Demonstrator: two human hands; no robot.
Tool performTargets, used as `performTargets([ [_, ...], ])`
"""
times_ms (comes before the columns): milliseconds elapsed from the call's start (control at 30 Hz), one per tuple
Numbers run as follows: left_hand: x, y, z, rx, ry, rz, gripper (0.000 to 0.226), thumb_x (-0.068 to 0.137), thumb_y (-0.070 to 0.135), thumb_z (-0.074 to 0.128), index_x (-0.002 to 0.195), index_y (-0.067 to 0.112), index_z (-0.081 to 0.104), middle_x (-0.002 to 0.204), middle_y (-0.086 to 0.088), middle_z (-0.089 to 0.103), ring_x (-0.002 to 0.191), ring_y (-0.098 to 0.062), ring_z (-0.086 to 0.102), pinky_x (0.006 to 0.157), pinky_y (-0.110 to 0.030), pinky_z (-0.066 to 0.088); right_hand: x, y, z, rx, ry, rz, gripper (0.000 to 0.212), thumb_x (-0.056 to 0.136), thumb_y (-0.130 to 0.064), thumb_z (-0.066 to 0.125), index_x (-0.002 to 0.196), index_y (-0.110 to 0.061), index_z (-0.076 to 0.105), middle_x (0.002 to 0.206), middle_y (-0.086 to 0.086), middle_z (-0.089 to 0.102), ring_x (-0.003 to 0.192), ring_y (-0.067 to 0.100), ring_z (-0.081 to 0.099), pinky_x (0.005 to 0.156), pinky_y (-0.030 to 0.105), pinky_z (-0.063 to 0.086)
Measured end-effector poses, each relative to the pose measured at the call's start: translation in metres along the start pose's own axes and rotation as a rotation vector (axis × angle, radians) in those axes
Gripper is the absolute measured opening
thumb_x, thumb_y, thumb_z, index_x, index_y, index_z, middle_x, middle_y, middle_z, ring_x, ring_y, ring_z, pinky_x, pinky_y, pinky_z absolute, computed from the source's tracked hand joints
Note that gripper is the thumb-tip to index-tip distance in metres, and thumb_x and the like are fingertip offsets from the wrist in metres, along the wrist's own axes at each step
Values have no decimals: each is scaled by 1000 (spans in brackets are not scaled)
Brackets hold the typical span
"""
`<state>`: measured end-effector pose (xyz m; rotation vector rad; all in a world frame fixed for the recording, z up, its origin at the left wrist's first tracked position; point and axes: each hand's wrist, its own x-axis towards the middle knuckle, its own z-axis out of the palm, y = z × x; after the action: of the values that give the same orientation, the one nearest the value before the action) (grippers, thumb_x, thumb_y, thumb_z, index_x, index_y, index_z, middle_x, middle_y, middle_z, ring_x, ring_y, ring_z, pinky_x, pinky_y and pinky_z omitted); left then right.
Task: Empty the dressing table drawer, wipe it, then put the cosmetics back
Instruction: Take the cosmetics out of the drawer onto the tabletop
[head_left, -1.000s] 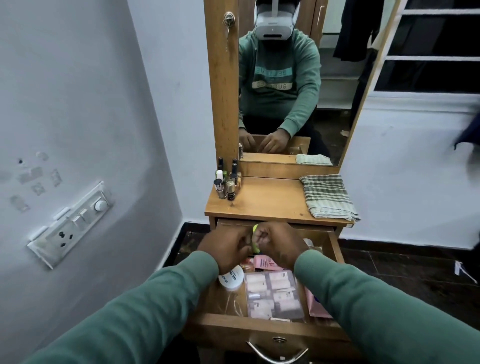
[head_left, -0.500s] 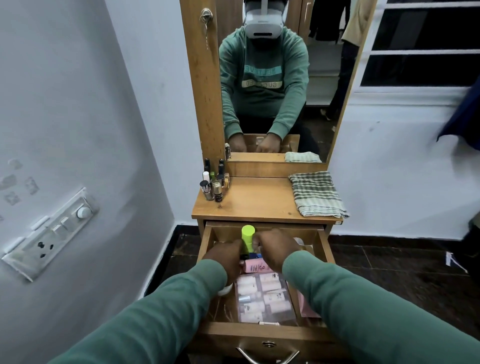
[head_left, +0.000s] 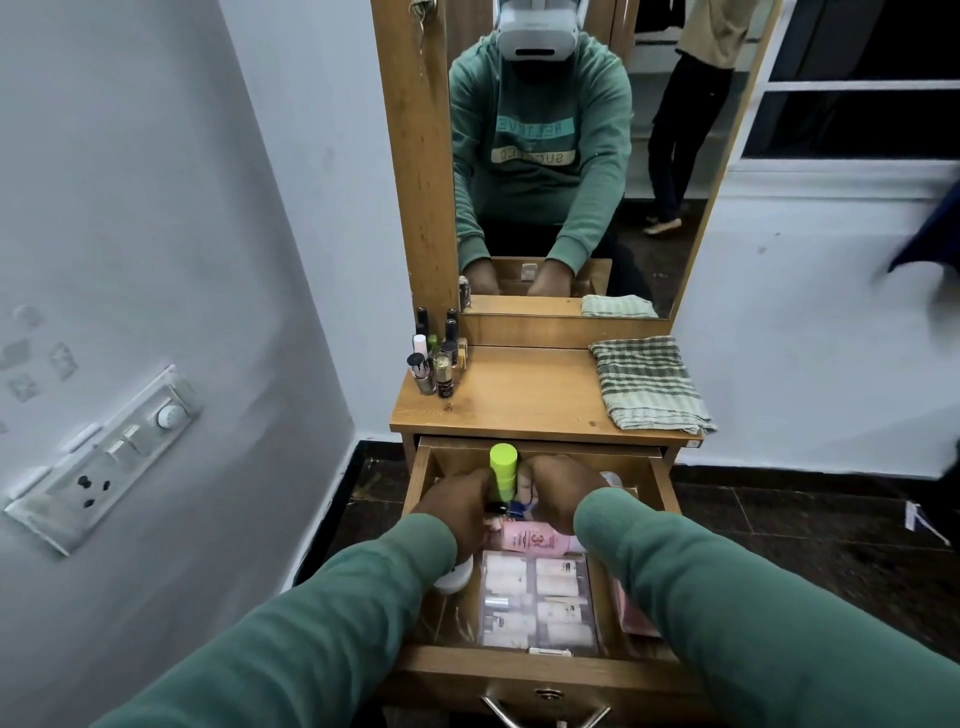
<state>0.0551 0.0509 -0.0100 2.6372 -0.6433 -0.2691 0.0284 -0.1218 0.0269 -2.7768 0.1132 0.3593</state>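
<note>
there, lime tube (head_left: 503, 466) between both hands (head_left: 460, 512) (head_left: 561, 493)

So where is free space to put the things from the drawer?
The middle of the table top, between the small bottles at left rear and the checked cloth on the right, is bare. The drawer is crowded.

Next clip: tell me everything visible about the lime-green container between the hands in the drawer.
The lime-green container is a smooth, plastic-looking cylinder with a flat top. It stands upright toward the back of the open drawer, its top rising above both hands. The left hand lies against its left side and the right hand against its right. Its lower part is hidden between them, and which hand actually grips it cannot be told.
</note>
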Motion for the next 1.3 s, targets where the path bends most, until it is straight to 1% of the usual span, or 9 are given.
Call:
performTargets([
  [100,-3,2,2,0,27,5,30,85,10,72,110,23,61,109,-3,72,97,-26,67,85,-36,55,-1,-4,-2,-1,-12,27,22,81,-21,77,88,-34,60,100,-15,66,100,15,61,93,44,47],
  [267,-9,6,3,-5,68,-37,25,86,10,71,104,24,61,104,-2,72,93,-25,66,82,-35,54,-1,-8,-10,-24,-67,-10,22,86,-10,74,99,-25,63,111,-4,70,105,22,63,80,30,38],
  [433,-13,9,3,0,95,-53,24,89,9,67,110,20,61,109,-7,71,98,-29,66,79,-31,49,-3,-12,-12,-43,-84,0,26,84,-9,74,91,-29,60,106,-3,71,101,23,65,83,31,48],
  [633,-15,11,2,-1,93,-68,22,90,8,64,109,18,61,110,-10,69,103,-32,63,75,-27,40,-2,-13,-15,-26,-84,-12,23,88,-3,62,103,-18,68,112,4,69,105,26,63,80,33,40],
  [767,-15,11,1,-4,92,-76,19,89,7,65,103,19,60,105,-7,70,95,-28,63,72,-27,41,0,-12,-14,-51,-87,0,25,79,-3,65,88,-26,62,105,0,67,100,26,62,89,39,49],
  [1000,-20,16,-10,-39,85,-37,17,85,4,64,94,18,63,94,-4,70,87,-24,63,77,-34,53,-4,-4,-11,-56,-18,-16,37,74,-12,77,90,-38,56,113,-7,66,105,25,63,92,45,53],
  [1100,-25,20,-22,-65,106,-2,18,84,4,65,94,18,63,92,-1,70,87,-23,64,78,-36,55,-9,0,-19,-36,-4,-54,44,75,-3,78,104,-33,62,112,0,67,100,28,66,82,39,56],
  [1200,-32,27,-40,-96,117,49,17,87,6,68,96,20,64,95,3,69,89,-16,65,82,-36,57,-12,7,-29,106,-32,-61,37,81,3,75,99,-27,62,96,-2,67,80,21,68,62,34,55],
  [1300,-32,38,-68,-116,156,106,15,87,12,73,95,22,65,90,6,68,85,-12,64,79,-37,57,-15,8,-46,254,-54,-85,41,80,4,77,102,-29,67,95,-4,68,85,21,68,69,34,59],
])
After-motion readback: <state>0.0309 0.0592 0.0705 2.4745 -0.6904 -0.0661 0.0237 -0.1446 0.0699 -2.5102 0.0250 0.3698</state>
